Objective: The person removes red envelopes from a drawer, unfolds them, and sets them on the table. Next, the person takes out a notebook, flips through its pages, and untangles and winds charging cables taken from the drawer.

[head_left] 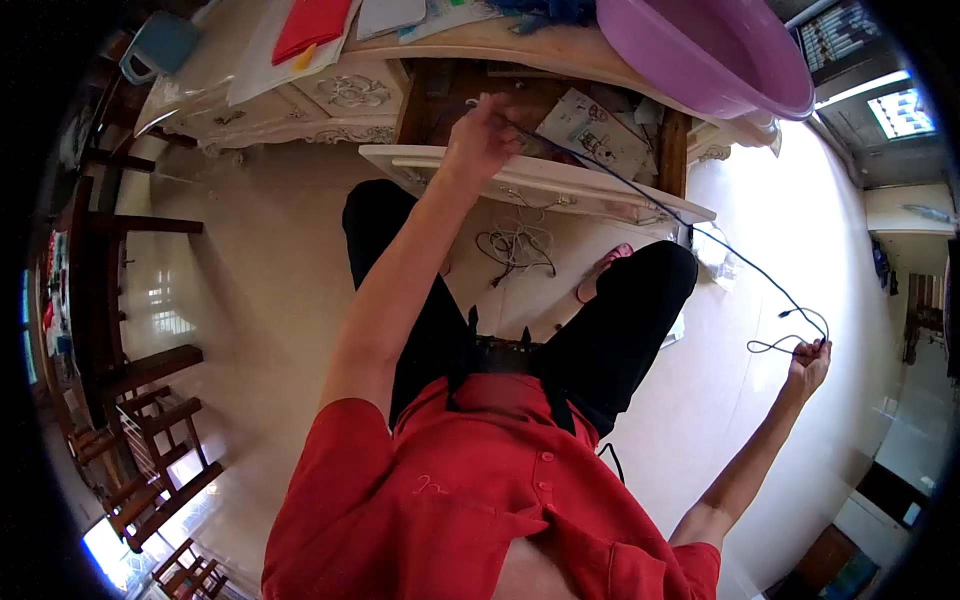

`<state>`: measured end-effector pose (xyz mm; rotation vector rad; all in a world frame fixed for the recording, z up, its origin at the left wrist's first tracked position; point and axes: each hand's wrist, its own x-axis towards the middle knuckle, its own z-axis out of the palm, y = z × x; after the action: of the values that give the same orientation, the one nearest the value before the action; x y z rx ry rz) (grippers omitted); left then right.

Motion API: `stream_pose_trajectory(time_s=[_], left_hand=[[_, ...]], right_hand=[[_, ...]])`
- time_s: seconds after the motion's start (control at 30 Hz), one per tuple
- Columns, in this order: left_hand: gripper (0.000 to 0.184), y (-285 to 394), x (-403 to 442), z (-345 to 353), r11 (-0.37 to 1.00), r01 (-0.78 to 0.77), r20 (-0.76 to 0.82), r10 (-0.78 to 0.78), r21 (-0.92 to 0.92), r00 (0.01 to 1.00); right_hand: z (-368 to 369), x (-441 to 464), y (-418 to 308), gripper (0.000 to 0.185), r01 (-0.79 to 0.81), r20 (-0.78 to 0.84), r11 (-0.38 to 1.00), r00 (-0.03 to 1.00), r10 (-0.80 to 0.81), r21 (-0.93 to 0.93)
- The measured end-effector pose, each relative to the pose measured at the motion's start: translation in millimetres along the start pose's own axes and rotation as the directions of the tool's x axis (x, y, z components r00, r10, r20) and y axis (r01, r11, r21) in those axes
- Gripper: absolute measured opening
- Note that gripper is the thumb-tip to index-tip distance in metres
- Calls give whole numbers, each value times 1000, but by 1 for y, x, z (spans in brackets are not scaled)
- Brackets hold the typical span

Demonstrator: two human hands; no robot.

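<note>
A thin dark cable (pixel 745 262) runs taut from one hand to the other, slanting across the open drawer (pixel 400 163). My left hand (pixel 485 138) is above the drawer, its slightly blurred fingers closed around one end of the cable. Far out to the right, my right hand (pixel 808 370) pinches the cable, with a small loop and a plug end hanging free beside the fingers. Inside the drawer lies a printed sheet or booklet (pixel 585 122). On the floor below it, white and black cables (pixel 518 247) lie in a tangle between my feet.
A purple basin (pixel 795 95) stands at the tabletop's right, overhanging the edge. Red packet (pixel 308 30), papers and a blue mug (pixel 165 45) are at the left. Wooden chairs (pixel 150 455) line the left side. My knees flank the drawer front.
</note>
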<state>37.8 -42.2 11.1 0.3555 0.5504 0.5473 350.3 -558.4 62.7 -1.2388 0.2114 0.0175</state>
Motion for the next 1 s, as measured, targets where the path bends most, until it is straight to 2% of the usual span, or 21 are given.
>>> stream_pose_trajectory(time_s=[0.07,0.1,0.13,0.17,0.2,0.27,0.3,0.37,0.4,0.5,0.53,0.57,0.6,0.67,0.7,0.73,0.8,0.87,0.9,0.97,1.0], left_hand=[[18,-1,19,-19,1000,12,213,-7,-21,977],[18,1,18,-15,1000,9,213,-4,-19,977],[18,0,16,-8,999,-2,109,-2,40,994],[18,1,11,-3,995,-6,3,6,98,1000],[18,2,11,-6,995,-7,2,7,97,1000],[18,8,15,-12,999,-40,257,47,-33,965],[18,9,17,-12,999,-40,257,47,-33,965],[20,9,19,-13,989,-12,214,45,-150,976],[20,12,25,-20,988,-11,213,43,-151,976],[21,13,33,-25,977,124,320,-63,-175,945],[24,15,15,3,982,44,127,-68,182,990],[27,15,5,18,850,30,-56,-1,526,998],[27,14,9,18,849,33,-52,-7,527,999],[34,14,23,12,566,-92,25,125,819,992],[34,12,35,1,567,-92,28,120,819,992],[35,12,44,-9,156,-270,232,226,950,946],[36,14,50,-19,-292,-385,454,224,876,863],[32,21,43,-18,245,-98,56,175,965,983],[32,25,41,-18,243,-96,55,170,965,984],[31,32,36,-17,549,-29,-152,281,835,948],[31,34,37,-21,548,-26,-151,275,836,949]], right_hand=[[-24,24,1,18,31,-36,998,999,-33,-62],[-31,33,3,18,62,-73,990,995,-71,-125],[-7,10,-2,24,51,-159,992,985,-68,-112],[-2,8,-5,24,49,-154,992,986,-66,-114],[0,6,-7,24,77,-153,986,983,-100,-150],[-16,20,-7,20,111,-84,975,988,-129,-190],[-17,20,-10,20,111,-85,975,988,-129,-190],[-19,20,-19,21,106,-231,987,964,-133,-124],[-51,50,-20,21,99,-159,994,982,-106,-50],[-53,46,-34,24,125,-246,989,959,-140,-76],[-59,49,-40,24,127,-250,989,957,-143,-80],[-70,57,-47,25,128,-240,991,961,-136,-48],[-72,57,-52,25,128,-229,992,965,-128,-14],[-76,58,-59,25,144,-240,989,960,-143,-11],[-75,57,-64,24,158,-246,987,957,-155,-8],[-79,59,-70,24,165,-260,986,952,-162,-12],[-85,64,-76,24,189,-293,982,938,-188,-27],[-89,67,-82,23,217,-336,974,915,-224,-59],[-89,68,-84,23,233,-359,969,900,-246,-80],[-88,69,-88,22,266,-412,953,860,-303,-145],[-85,65,-91,22,280,-447,942,830,-335,-185]])
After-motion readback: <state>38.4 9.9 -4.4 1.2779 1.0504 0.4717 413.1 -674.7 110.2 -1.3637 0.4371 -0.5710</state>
